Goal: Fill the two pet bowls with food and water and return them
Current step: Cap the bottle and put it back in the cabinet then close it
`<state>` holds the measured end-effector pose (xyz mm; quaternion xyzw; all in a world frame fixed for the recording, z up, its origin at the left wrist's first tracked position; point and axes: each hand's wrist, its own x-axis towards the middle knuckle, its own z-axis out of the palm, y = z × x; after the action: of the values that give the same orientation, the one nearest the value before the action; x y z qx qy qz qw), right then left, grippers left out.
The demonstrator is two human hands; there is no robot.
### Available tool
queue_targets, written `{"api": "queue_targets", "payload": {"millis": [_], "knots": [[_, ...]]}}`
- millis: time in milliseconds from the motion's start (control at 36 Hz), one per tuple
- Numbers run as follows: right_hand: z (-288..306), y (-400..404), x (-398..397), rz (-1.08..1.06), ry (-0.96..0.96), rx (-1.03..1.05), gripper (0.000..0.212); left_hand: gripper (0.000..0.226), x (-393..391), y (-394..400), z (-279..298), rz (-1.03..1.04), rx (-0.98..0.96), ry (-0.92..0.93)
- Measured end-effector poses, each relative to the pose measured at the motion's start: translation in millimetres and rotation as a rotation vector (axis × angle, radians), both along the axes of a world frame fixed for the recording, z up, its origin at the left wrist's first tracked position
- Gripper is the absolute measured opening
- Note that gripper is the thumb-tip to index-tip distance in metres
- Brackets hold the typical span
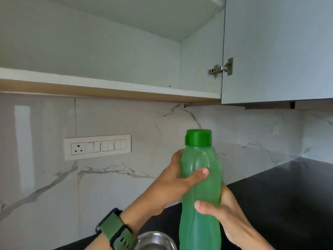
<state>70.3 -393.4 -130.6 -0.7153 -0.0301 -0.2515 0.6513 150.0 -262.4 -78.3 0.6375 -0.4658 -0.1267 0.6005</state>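
— Where was the bottle?
— Upright, capped, above the black worktop [281, 192]: the green water bottle [200, 188], my left hand [177, 179] wrapped round its upper body, my right hand [219, 207] gripping lower.

— And the bowl?
— A steel pet bowl [155, 240] lay below, beside my watch [117, 230].

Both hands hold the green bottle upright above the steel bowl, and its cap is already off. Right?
Not quite. The head view shows the dark green cap on the green bottle. The rest holds: left hand and right hand grip it upright above the steel bowl.
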Motion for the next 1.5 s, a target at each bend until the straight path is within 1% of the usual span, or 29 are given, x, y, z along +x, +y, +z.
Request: {"api": "queue_targets", "payload": {"millis": [83,139,167,194,222,278,306,361,417,500,583,694,750,833,861,889,944,972,1028,1056,1111,1139,1167,1194,1222,1278,1361,1417,1500], "knots": [[51,2,1,0.056,-0.158,0.023,0.078,0.042,-3,1,56,-0.011,-0.040,-0.080],[85,1,5,0.090,-0.254,0.066,0.088,0.037,-4,1,93,-0.004,-0.075,-0.121],[104,1,8,0.102,-0.299,0.084,0.091,0.038,-5,1,112,0.005,-0.092,-0.147],[123,1,11,0.111,-0.330,0.098,0.089,0.043,-5,1,130,0.015,-0.108,-0.175],[143,1,14,0.121,-0.357,0.103,0.081,0.047,-3,-1,148,0.030,-0.125,-0.203],[183,-1,21,0.119,-0.413,0.093,0.059,0.046,0,-4,182,0.067,-0.163,-0.262],[203,-2,25,0.098,-0.436,0.077,0.053,0.043,3,-6,200,0.089,-0.181,-0.298],[243,-5,37,0.048,-0.473,0.033,0.054,0.039,4,-10,231,0.174,-0.200,-0.369],[277,-9,51,0.014,-0.526,0.007,0.058,0.039,4,-13,255,0.282,-0.168,-0.432],[317,-14,76,-0.036,-0.605,0.001,0.055,0.026,13,-17,276,0.305,-0.146,-0.463],[343,-20,108,-0.078,-0.613,-0.007,0.055,0.026,31,-22,286,0.345,-0.161,-0.469],[356,-38,165,-0.153,-0.523,-0.003,0.082,0.025,67,-39,293,0.376,-0.117,-0.387],[355,-49,194,-0.173,-0.485,0.006,0.081,0.031,91,-51,292,0.372,-0.080,-0.348],[354,-64,232,-0.228,-0.432,-0.025,0.069,0.035,126,-74,292,0.382,-0.037,-0.292],[353,-70,243,-0.241,-0.417,-0.041,0.069,0.037,137,-83,293,0.386,-0.024,-0.269],[353,-75,254,-0.252,-0.405,-0.052,0.075,0.039,147,-90,294,0.387,-0.010,-0.243],[355,-89,276,-0.272,-0.368,-0.071,0.093,0.042,164,-106,298,0.366,0.007,-0.186],[356,-96,286,-0.273,-0.349,-0.081,0.095,0.043,173,-114,301,0.366,0.019,-0.167],[356,-107,299,-0.255,-0.304,-0.100,0.086,0.046,188,-128,306,0.380,0.038,-0.140],[355,-112,304,-0.235,-0.286,-0.104,0.081,0.052,192,-133,309,0.396,0.030,-0.124],[357,-122,317,-0.199,-0.247,-0.113,0.079,0.077,225,-154,319,0.438,0.046,-0.069],[358,-127,324,-0.193,-0.230,-0.121,0.081,0.089,252,-170,327,0.463,0.055,-0.044],[359,-130,328,-0.194,-0.212,-0.132,0.086,0.096,279,-187,334,0.495,0.056,-0.022],[360,-133,332,-0.194,-0.190,-0.137,0.093,0.098,294,-197,336,0.523,0.059,-0.012],[360,-136,336,-0.201,-0.160,-0.146,0.101,0.097,300,-202,337,0.531,0.059,-0.013],[362,-140,341,-0.221,-0.110,-0.182,0.114,0.093,288,-196,334,0.532,0.023,-0.036],[368,-155,358,-0.249,-0.081,-0.220,0.122,0.074,258,-175,323,0.540,0.026,-0.056],[366,-155,359,-0.277,-0.064,-0.235,0.131,0.068,237,-157,316,0.532,0.055,-0.066],[355,-135,338,-0.353,-0.070,-0.234,0.121,0.064,212,-134,312,0.534,0.101,-0.094]]}}
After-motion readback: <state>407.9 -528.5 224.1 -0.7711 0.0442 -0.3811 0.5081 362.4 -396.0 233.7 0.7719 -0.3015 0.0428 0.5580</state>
